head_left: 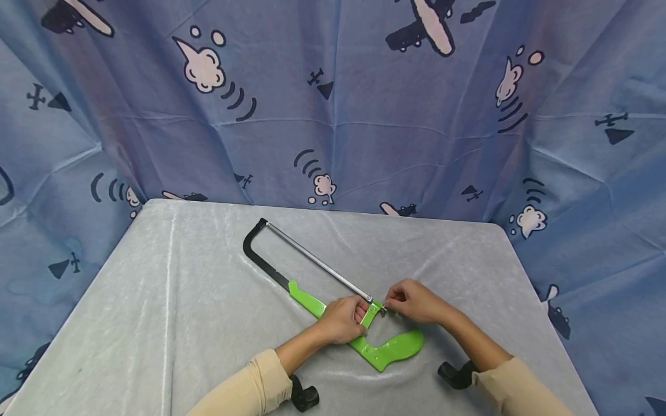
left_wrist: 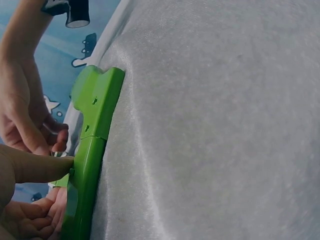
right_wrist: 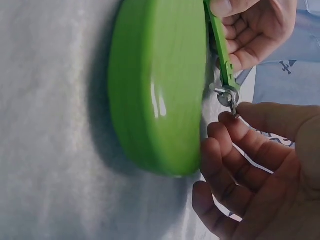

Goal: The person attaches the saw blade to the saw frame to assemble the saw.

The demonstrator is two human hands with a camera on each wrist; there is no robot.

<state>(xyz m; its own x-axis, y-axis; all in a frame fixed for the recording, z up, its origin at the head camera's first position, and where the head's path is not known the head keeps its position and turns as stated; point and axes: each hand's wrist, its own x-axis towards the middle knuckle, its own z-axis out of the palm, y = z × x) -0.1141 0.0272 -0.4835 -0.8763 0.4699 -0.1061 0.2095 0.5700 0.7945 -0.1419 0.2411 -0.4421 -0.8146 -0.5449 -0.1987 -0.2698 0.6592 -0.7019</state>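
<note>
A hacksaw [head_left: 400, 346] with a bright green frame lies slantwise on the table. Its black bow [head_left: 255, 254] points to the far left, and a silver blade bar [head_left: 317, 263] runs along its far side. My left hand [head_left: 340, 320] grips the green frame near the handle, thumb laid on it in the left wrist view. At the blade's near end sits a small metal wing nut [right_wrist: 226, 96]. My right hand [head_left: 418, 300] pinches one wing between thumb and forefinger, the other fingers loosely bent. In the right wrist view the green handle [right_wrist: 160, 90] fills the middle.
The table [head_left: 119, 323] wears a pale grey, creased plush cloth. Behind it hangs a blue curtain [head_left: 364, 162] printed with planes and clouds. Black wrist-camera mounts [head_left: 304, 397] stick out below both forearms.
</note>
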